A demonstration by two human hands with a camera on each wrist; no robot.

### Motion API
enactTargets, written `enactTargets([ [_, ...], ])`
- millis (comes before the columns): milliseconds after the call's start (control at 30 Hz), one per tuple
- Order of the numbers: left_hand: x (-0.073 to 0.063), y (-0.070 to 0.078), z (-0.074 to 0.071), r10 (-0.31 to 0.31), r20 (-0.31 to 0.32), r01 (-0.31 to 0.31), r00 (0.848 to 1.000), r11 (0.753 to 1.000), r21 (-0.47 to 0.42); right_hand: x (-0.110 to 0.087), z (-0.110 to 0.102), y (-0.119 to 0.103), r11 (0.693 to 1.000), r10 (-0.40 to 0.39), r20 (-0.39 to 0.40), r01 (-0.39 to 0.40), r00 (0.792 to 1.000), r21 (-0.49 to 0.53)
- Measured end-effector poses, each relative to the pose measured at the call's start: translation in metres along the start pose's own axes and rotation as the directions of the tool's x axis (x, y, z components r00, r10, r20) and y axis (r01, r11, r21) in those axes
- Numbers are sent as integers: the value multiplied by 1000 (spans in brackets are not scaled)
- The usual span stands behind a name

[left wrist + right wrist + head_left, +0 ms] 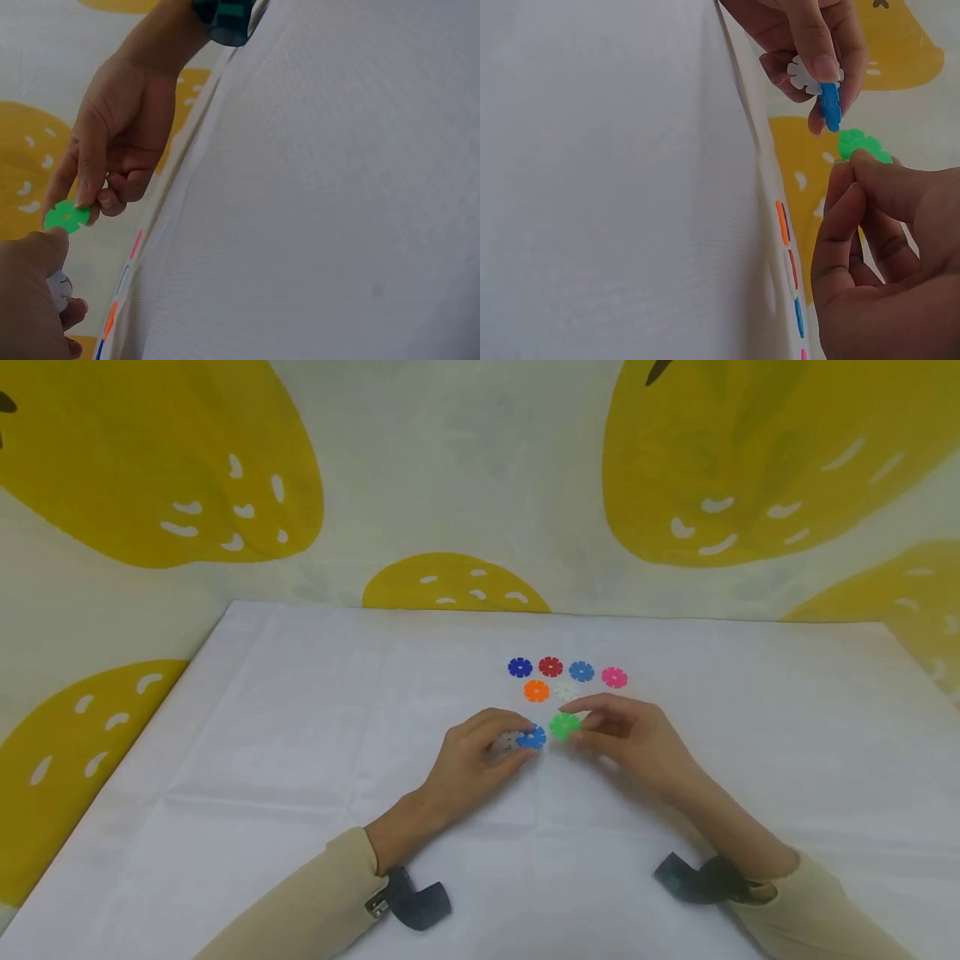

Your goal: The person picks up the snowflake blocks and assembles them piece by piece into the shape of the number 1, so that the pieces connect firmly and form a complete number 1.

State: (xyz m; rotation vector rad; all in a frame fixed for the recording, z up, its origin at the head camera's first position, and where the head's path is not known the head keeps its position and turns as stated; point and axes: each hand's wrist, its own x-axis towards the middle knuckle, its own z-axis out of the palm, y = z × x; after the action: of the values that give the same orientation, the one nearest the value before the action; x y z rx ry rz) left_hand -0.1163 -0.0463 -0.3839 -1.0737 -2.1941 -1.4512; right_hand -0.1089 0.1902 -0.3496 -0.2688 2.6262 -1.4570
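Note:
Between thumb and fingers, my left hand (pixel 480 758) holds a light blue notched disc (pixel 534 737) joined to a white one (pixel 804 76). In the right wrist view the blue disc stands edge-on, set crosswise against the white. A bright green notched disc (pixel 564 727) is pinched by its edge in my right hand (pixel 633 739). The right wrist view shows a small gap between the green disc (pixel 861 145) and the blue one (pixel 830 107). In the left wrist view the blue disc is hidden behind my left thumb.
Beyond the hands, dark blue (pixel 520 667), red (pixel 551 667), blue (pixel 581 671) and pink (pixel 614 677) discs lie in a row on the white tablecloth (pixel 262 735). Nearer are an orange disc (pixel 536 691) and a white disc (pixel 566 692). A lemon-patterned cloth (pixel 450 485) hangs behind.

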Motion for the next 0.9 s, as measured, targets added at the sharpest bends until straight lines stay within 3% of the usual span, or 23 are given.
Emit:
enactTargets([
  [400, -1, 0, 0, 22, -11, -22, 1000, 1000, 16, -2, 4, 3, 996, -80, 7, 80, 997, 27],
  [900, -4, 2, -1, -110, 11, 111, 994, 992, -55, -8, 10, 1, 992, -104, -3, 104, 995, 70],
])
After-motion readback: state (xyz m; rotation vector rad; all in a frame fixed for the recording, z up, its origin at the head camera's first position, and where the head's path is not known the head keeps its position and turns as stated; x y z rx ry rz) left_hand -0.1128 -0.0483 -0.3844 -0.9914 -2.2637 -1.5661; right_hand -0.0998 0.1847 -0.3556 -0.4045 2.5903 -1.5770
